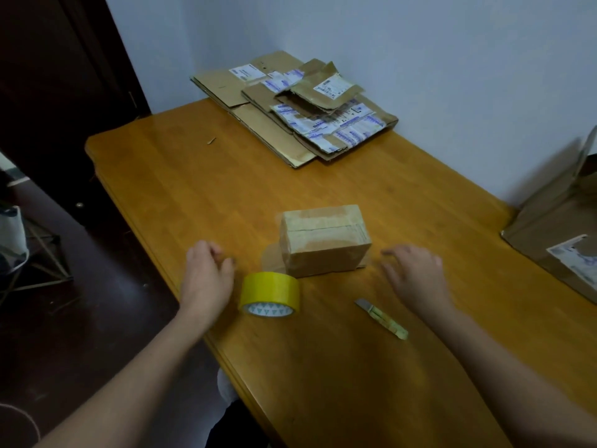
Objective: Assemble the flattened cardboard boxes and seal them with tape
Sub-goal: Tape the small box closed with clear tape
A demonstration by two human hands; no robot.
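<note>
Left grip (206,273) and right grip (416,273) empty, fingers loose, flanking small brown taped cardboard box (324,244) on wooden counter (193,189). Looks sealed. Next, probably: fetch from flattened cardboard stack (268,130) at far edge; yellow tape roll (269,294) beside left grip.

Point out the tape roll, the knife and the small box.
tape roll (270,287): head view, yellow outer band.
knife (387,322): head view, middle of its handle.
small box (325,230): head view, taped top face.
</note>
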